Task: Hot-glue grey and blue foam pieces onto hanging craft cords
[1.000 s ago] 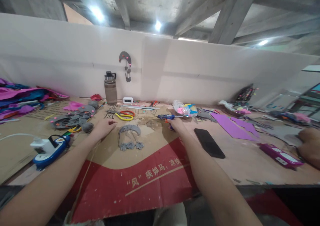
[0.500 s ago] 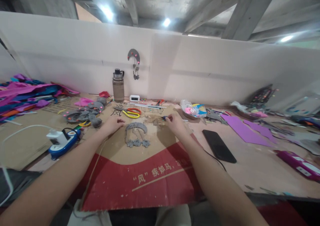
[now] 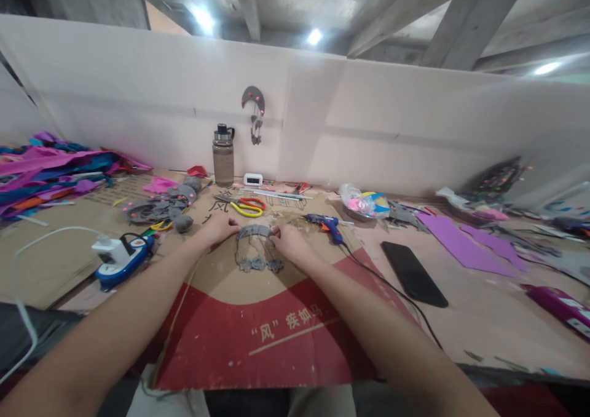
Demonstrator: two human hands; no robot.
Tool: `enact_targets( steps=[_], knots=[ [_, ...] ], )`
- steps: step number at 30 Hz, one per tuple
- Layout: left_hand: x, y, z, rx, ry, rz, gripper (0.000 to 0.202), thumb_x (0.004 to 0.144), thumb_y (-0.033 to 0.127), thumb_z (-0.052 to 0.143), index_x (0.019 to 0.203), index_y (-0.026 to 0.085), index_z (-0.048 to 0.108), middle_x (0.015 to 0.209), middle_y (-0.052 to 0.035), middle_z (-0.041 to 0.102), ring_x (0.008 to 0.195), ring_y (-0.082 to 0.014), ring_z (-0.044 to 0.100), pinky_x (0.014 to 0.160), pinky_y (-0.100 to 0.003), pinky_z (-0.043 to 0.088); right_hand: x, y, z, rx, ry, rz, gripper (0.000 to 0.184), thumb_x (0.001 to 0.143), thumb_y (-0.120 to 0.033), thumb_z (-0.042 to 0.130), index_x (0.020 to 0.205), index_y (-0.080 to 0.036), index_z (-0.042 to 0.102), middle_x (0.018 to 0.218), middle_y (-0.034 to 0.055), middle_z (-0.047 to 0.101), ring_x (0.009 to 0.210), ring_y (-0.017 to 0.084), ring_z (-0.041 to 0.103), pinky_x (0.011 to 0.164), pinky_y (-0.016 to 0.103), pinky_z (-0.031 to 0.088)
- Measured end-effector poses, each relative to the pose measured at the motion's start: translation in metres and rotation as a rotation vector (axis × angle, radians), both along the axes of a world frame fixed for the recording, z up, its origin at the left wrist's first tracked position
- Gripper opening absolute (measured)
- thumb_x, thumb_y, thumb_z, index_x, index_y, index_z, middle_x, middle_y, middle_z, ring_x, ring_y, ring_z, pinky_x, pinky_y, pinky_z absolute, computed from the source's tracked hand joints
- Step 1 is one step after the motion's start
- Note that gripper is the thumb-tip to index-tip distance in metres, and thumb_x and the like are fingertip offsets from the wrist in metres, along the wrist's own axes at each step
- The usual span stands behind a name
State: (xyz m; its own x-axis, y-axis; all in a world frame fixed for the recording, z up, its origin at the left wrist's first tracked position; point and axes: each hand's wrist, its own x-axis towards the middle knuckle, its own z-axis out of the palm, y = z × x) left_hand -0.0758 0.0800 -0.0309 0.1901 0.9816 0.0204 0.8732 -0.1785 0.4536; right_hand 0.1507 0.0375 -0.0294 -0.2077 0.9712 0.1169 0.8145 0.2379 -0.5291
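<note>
Grey crescent ornament (image 3: pixel 255 230), on cardboard (image 3: pixel 221 286), between left hand (image 3: pixel 222 229) and right hand (image 3: pixel 290 242)

one head-worn view looks forward and down across the worktable (image 3: pixel 479 321).

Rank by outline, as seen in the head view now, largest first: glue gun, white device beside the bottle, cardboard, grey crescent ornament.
1. Cardboard
2. Grey crescent ornament
3. Glue gun
4. White device

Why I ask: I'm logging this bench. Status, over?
Left hand and right hand at opposite ends of gray crescent. Flower shapes on cardboard. Glue gun lies right, not between hands.
</note>
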Motion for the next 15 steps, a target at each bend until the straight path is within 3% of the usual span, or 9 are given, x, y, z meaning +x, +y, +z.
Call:
enact_targets(
  steps=[8, 15],
  knots=[
    [0.002, 0.004, -0.002, -0.035, -0.076, 0.013, 0.018, 0.067, 0.032, 0.061, 0.071, 0.019, 0.073, 0.069, -0.0017, 0.070, 0.068, -0.0166, 0.059, 0.060, -0.024, 0.038, 0.000, 0.004, -0.009, -0.026, 0.052, -0.033, 0.021, 0.075, -0.016, 0.057, 0.095, -0.015, 0.063, 0.085, 0.0074, 0.067, 0.079, 0.017, 0.061, 0.070, 0.024, 0.041],
    [-0.001, 0.001, -0.003, -0.083, -0.216, 0.031, 0.024, 0.065, 0.037, 0.061, 0.072, 0.017, 0.070, 0.065, -0.0001, 0.067, 0.063, -0.0148, 0.056, 0.057, -0.023, 0.039, 0.001, 0.007, -0.015, -0.076, 0.153, -0.099, 0.038, 0.072, -0.018, 0.063, 0.109, -0.015, 0.055, 0.085, 0.0042, 0.067, 0.073, 0.014, 0.061, 0.060, 0.021, 0.041]
  ],
)
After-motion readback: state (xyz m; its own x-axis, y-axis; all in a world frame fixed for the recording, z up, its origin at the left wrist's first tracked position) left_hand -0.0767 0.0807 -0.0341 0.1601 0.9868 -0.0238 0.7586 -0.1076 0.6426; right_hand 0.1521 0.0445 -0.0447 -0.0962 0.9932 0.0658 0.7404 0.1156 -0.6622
